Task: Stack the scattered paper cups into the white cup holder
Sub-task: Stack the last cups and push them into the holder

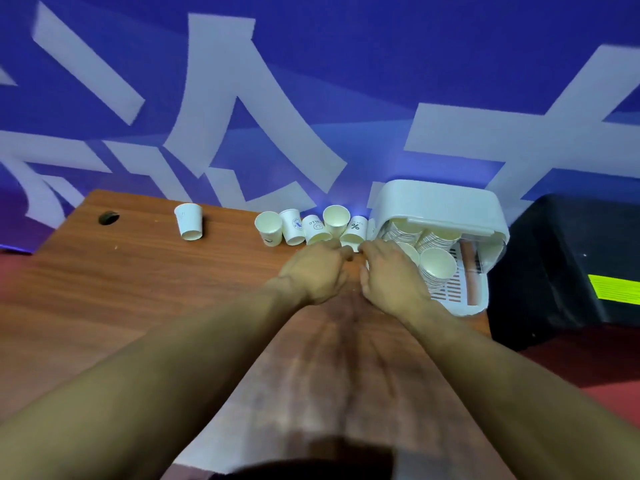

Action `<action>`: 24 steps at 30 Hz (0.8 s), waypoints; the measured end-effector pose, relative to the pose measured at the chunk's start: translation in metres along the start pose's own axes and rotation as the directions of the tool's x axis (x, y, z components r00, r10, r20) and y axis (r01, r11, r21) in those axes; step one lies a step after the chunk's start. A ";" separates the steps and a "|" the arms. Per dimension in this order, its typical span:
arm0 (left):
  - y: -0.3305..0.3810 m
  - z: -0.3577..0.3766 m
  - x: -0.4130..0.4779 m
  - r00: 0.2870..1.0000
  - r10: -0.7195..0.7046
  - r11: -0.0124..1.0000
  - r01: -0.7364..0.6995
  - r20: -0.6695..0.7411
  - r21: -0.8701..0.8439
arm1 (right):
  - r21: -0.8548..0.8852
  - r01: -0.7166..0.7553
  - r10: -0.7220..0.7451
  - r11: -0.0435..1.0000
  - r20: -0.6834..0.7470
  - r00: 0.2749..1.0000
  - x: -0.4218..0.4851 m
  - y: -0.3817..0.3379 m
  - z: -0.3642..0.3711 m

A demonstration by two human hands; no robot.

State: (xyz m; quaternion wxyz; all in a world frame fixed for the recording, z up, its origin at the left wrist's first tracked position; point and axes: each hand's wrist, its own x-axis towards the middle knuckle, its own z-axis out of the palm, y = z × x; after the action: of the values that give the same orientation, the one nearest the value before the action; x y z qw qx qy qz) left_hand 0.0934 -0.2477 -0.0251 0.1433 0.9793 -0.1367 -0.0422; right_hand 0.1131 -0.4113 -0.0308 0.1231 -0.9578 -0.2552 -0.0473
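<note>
Bench [156,289] of brown wood grain carries everything and runs out under both forearms. White cup holder [440,202] comes next in size. It stands just to the right of the right hand [391,275], its open side facing the person, with nested stacks of cups [438,265] already lying inside on a slotted tray. A black box [561,265] sits further right, beyond the holder. Just ahead of both sets of knuckles is a cluster of paper cups [294,226], some mouth-up and some mouth-down, packed touching one another. One lone cup [189,221] stands upside down well off to the left of the left hand [318,268].

Both hands lie knuckles-up, side by side and nearly touching, with fingers curled forward and down at the near edge of the cluster. Whether either pinches a cup I cannot tell (the fingertips are hidden behind the backs of the hands, and only a sliver of white shows beside the right one).

These cups are probably very light, thin-walled and easy to crush or knock over. A gentle hold round the side wall just below the rolled rim, where the paper is likely stiffest, seems safest. Nesting will want the mouths aligned.
</note>
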 end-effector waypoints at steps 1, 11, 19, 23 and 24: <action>-0.009 -0.004 -0.010 0.999 -0.036 0.999 0.036 -0.009 0.003 | 0.002 0.030 -0.030 1.000 -0.002 1.000 0.001 -0.011 0.000; -0.092 -0.049 -0.097 0.945 -0.302 0.951 0.308 -0.124 0.030 | 0.022 0.210 -0.211 0.977 0.036 0.977 0.036 -0.109 0.008; -0.183 -0.060 -0.116 0.914 -0.389 0.917 0.396 -0.119 0.044 | 0.032 0.184 -0.186 0.982 0.110 0.976 0.082 -0.167 0.035; -0.234 -0.056 -0.101 0.903 -0.419 0.908 0.418 -0.090 -0.036 | 0.014 0.133 -0.133 0.991 0.161 0.978 0.111 -0.184 0.063; -0.246 -0.053 -0.096 0.903 -0.422 0.906 0.418 -0.077 -0.061 | 0.012 0.118 -0.118 0.993 0.173 0.978 0.118 -0.188 0.071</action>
State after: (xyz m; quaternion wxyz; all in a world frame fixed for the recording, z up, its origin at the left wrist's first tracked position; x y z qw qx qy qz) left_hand 0.0703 0.0204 -0.0422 0.1581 0.9833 0.0847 -0.0318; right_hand 0.1232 -0.1782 -0.0413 0.0981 -0.9415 -0.3212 0.0293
